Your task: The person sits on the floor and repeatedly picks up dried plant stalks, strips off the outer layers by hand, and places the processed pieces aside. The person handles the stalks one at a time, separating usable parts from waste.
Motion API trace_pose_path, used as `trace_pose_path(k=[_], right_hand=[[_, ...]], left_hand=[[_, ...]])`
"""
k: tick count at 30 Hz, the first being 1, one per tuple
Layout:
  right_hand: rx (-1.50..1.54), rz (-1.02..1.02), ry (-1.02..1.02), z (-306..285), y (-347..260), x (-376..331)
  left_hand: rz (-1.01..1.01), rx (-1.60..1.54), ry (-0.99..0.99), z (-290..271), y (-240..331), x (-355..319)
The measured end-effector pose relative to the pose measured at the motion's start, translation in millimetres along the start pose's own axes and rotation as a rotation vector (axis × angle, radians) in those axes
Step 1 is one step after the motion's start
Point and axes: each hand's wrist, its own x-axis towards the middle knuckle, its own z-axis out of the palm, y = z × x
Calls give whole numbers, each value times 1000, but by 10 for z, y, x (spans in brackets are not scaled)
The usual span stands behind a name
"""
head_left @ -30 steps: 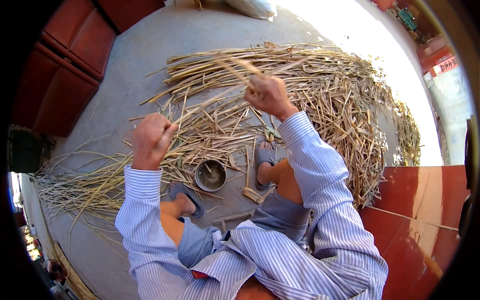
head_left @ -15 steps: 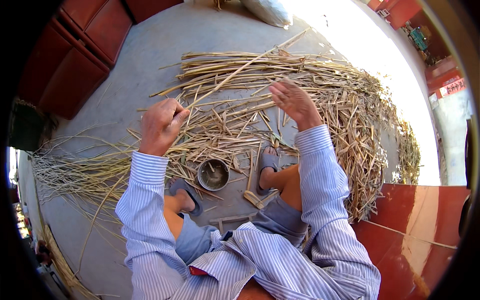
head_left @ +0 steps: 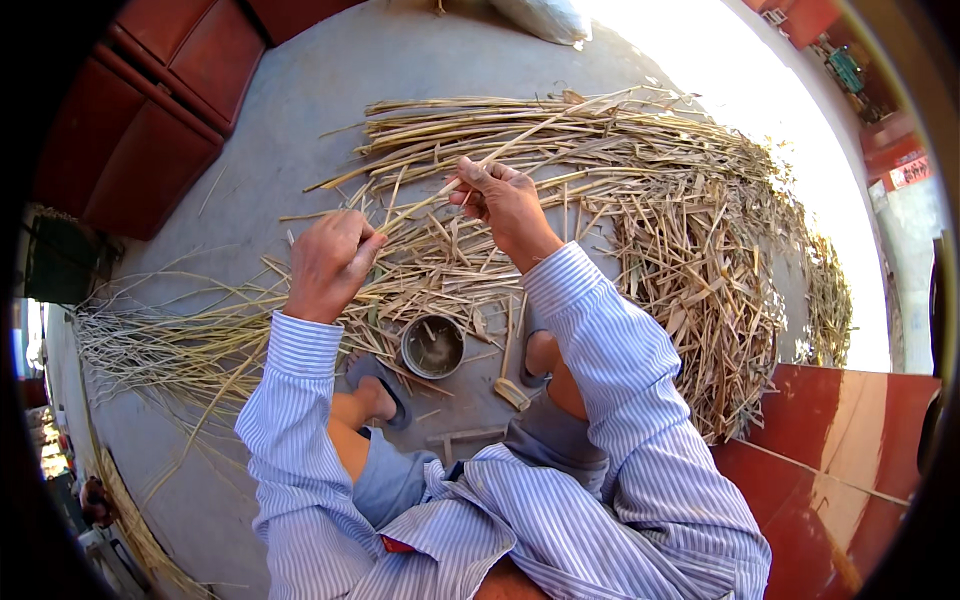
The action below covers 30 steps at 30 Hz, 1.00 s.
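Note:
A long, pale dry stalk (head_left: 545, 124) slants from my left hand up toward the far right, over the heap. My left hand (head_left: 332, 264) is closed around its near end, thumb pressed along the side. Farther up the same stalk, the fingers of my right hand (head_left: 508, 207) are pinched on it. Something thin and reddish shows by the right fingers, too small to name. Beneath the hands lie short broken stalk pieces (head_left: 440, 275) strewn over the floor. A round metal bowl (head_left: 433, 346) holding liquid and a small stick sits between my feet.
Long stalks (head_left: 450, 135) lie in a bundle ahead, with dry leafy husks (head_left: 700, 270) heaped at the right. Thin, stripped stems (head_left: 150, 335) spread at the left. Dark red armchairs (head_left: 150, 130) stand far left. A whitish sack (head_left: 545, 20) rests at the back; red panels (head_left: 850, 430) are near right.
My right hand has come down and left from the air and closed on the stalk. The stalk's far end has dropped lower and to the right. My left hand has barely moved.

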Motion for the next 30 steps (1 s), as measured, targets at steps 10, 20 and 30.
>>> trace_pose_path(k=[10,20,30], right_hand=[[-176,-24,-311,26,-38,19],[-718,-75,-391,-74,45,-6],[-71,-36,-142,-676,-314,375]], left_hand=[[-165,-159,8,-210,-177,-98],[-272,-254,98,-283,-284,-89],[-320,-268,-112,-422,-449,-298]])
